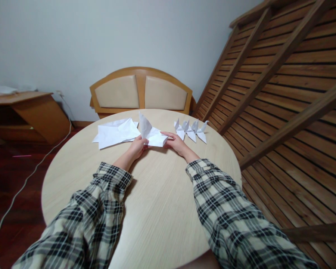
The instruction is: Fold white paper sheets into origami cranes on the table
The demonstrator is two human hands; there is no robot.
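Observation:
A partly folded white paper (pixel 153 135) lies on the round light-wood table (pixel 162 194), one flap standing up. My left hand (pixel 137 147) pinches its near left edge, fingers closed on the paper. My right hand (pixel 176 142) rests at the paper's right corner, fingers stretched toward it and touching it. Both arms wear plaid sleeves. A loose stack of white sheets (pixel 116 132) lies just left of the folded piece.
Two finished white paper cranes (pixel 190 130) stand to the right of my right hand. A wooden chair with beige padding (pixel 141 91) faces the table's far side. A slatted wooden frame (pixel 282 93) leans at right. A low wooden cabinet (pixel 25 112) and a white cable (pixel 25 183) are at left.

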